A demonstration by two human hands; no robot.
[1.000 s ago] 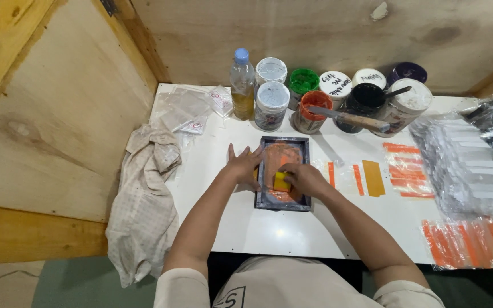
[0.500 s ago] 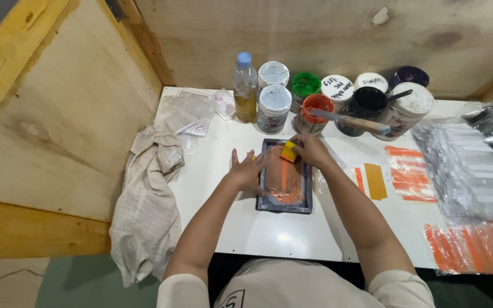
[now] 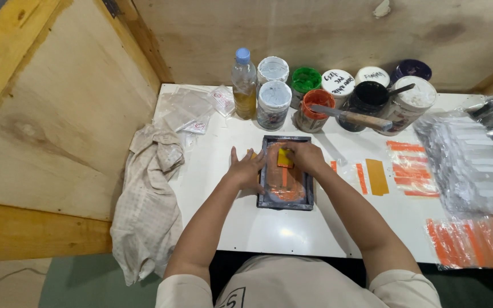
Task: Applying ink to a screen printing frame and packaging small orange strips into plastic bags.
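Clenched on a yellow scraper [image 3: 284, 158], her right hand [image 3: 306, 158] pulled ink mid-stroke; left hand [image 3: 246, 170] lay flat, steadying the frame [image 3: 285, 204]; next needs even pressure.

White table [image 3: 223, 228] bears paint jars [image 3: 273, 104], frame [image 3: 285, 204], rag [image 3: 149, 188].

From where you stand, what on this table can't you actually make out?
All in the head view:
- The yellow scraper: the right hand covers most of it.
- What lies under the small dark frame: orange ink and the frame itself hide it.
- The left hand: its fingertips sit at the frame's edge, so the grip is unclear.
- The orange strips and clear packets: cut off by the right edge.
- The far jars: contents hidden behind nearer ones.
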